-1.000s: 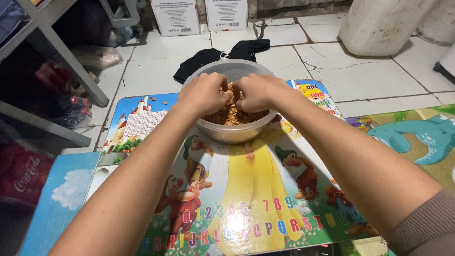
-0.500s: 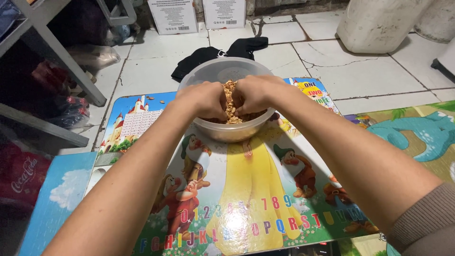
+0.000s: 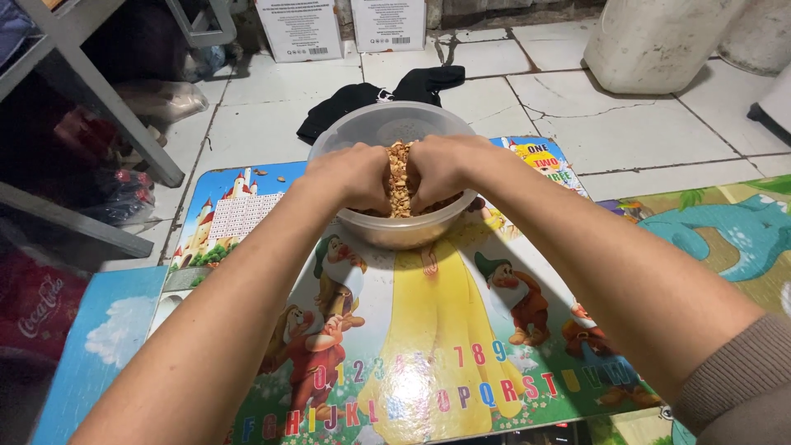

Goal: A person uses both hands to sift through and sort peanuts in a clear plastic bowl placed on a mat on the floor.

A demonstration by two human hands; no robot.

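Two bare hands meet over a clear plastic bowl [image 3: 394,132] on a colourful picture mat [image 3: 428,330] spread over the tiled floor [image 3: 527,99]. The left hand [image 3: 353,175] and right hand [image 3: 441,167] are clenched together around a clump of brown nuts [image 3: 400,177], lifted just above the nuts remaining in the bowl. Black cloth [image 3: 362,97] lies behind it.

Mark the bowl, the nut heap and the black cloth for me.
bowl [image 3: 387,124]: head view, bare far inner wall.
nut heap [image 3: 400,177]: head view, pile pressed between both hands.
black cloth [image 3: 346,103]: head view, left fold on the tiles.
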